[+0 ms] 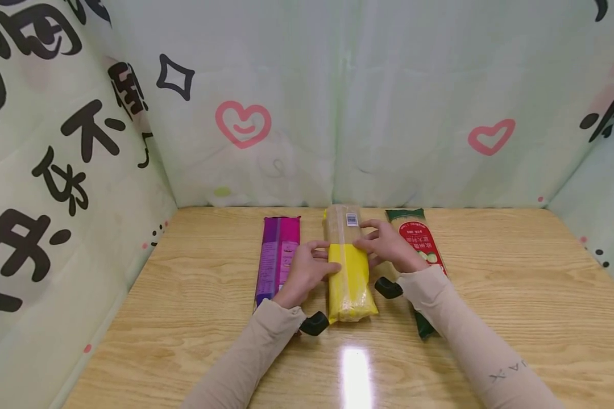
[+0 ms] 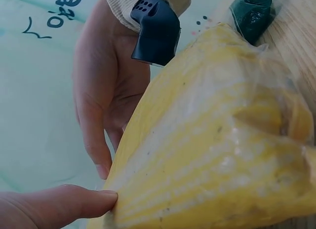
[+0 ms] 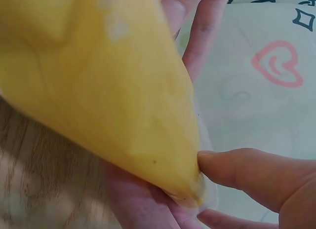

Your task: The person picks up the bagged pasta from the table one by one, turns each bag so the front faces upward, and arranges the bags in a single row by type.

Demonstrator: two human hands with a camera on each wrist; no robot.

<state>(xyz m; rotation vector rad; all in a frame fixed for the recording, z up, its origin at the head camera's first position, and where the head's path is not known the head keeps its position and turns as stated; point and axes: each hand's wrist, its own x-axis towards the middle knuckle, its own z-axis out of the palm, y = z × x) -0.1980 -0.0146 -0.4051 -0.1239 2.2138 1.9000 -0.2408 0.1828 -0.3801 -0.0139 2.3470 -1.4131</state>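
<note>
A yellow packet [image 1: 349,278] with a see-through upper part and a white barcode label lies in the middle of the table in the head view. My left hand [image 1: 309,270] holds its left side, thumb on top and fingers along the edge. On the opposite side my right hand [image 1: 389,245] grips it, higher up. Up close in the left wrist view, the left thumb [image 2: 74,205] presses the crinkled yellow wrapper [image 2: 197,140]. Fingers [image 3: 140,202] reach beneath the packet [image 3: 123,100] in the right wrist view, while a thumb [image 3: 242,165] touches its edge.
A purple and pink packet [image 1: 278,250] lies left of the yellow one, partly behind the left hand. To the right, a green packet with a red label [image 1: 418,238] is partly covered by the right forearm. Printed curtains [image 1: 399,85] stand behind the wooden table [image 1: 517,284].
</note>
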